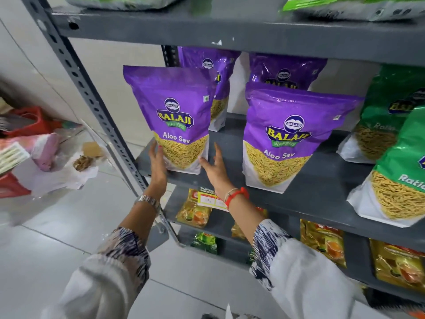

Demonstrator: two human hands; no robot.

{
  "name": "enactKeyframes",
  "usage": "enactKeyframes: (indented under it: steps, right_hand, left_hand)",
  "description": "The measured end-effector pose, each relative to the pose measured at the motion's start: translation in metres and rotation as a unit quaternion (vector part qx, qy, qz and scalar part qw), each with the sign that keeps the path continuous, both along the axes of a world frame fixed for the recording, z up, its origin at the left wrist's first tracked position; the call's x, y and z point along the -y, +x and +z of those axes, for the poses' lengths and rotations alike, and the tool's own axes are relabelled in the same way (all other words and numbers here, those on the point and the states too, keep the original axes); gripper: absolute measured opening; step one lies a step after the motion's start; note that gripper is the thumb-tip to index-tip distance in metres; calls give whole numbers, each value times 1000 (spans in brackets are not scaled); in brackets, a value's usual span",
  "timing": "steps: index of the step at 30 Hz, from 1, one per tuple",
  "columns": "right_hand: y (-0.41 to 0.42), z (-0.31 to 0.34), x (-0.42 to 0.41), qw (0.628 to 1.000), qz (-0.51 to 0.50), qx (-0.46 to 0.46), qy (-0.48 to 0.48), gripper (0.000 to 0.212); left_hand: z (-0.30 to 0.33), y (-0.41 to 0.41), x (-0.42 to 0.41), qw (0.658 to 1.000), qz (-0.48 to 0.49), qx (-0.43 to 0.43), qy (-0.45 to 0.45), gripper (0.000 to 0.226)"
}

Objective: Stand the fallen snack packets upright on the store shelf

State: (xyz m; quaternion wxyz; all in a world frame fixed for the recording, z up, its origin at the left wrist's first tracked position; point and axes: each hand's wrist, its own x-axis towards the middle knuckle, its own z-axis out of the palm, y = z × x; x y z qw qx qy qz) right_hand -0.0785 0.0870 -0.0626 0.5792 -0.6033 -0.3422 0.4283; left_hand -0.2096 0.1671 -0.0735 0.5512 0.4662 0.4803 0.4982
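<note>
A purple Aloo Sev packet (174, 116) stands upright at the front left of the grey shelf (317, 180). My left hand (158, 164) touches its lower left edge with fingers spread. My right hand (215, 168) is at its lower right corner, fingers apart, holding nothing. A second purple Aloo Sev packet (285, 137) stands upright to the right. Two more purple packets, the left rear packet (213, 65) and the right rear packet (285, 70), stand behind them. Green Ratlami packets (391, 104) stand at the right.
The grey slotted upright post (92, 104) runs along the shelf's left side. The shelf above (230, 35) carries green packets. Yellow packets (322, 240) fill the shelf below. Bags and clutter (34, 146) lie on the tiled floor to the left.
</note>
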Motion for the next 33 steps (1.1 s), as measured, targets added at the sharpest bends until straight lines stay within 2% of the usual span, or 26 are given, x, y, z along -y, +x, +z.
enactKeyframes:
  steps: [5,15,18,21,24,28,31,33]
  right_hand:
    - [-13,0,-14,999,18,-31,-13,63]
    - [-16,0,-9,1000,5,-16,-7,63]
    - [-17,2,8,1000,-29,12,0,66]
    - [-13,0,34,995,-63,70,17,64]
    - [-3,-1,69,987,-105,108,50,57]
    - [25,-2,132,970,-175,135,98,49]
    - [59,-1,177,954,-228,165,103,48]
    - [78,8,202,941,-258,209,70,50]
  left_hand:
    - [0,-4,-3,1000,-29,-6,5,49]
    - [8,-11,2,998,-60,-15,0,51]
    - [10,-10,11,998,-62,-25,8,52]
    - [7,-5,30,994,-67,-60,58,54]
    - [5,12,56,990,-29,-92,105,59]
    - [7,43,100,955,-15,-227,191,64]
    - [21,75,140,921,-65,-267,278,62]
    - [33,98,167,889,-100,-292,338,62]
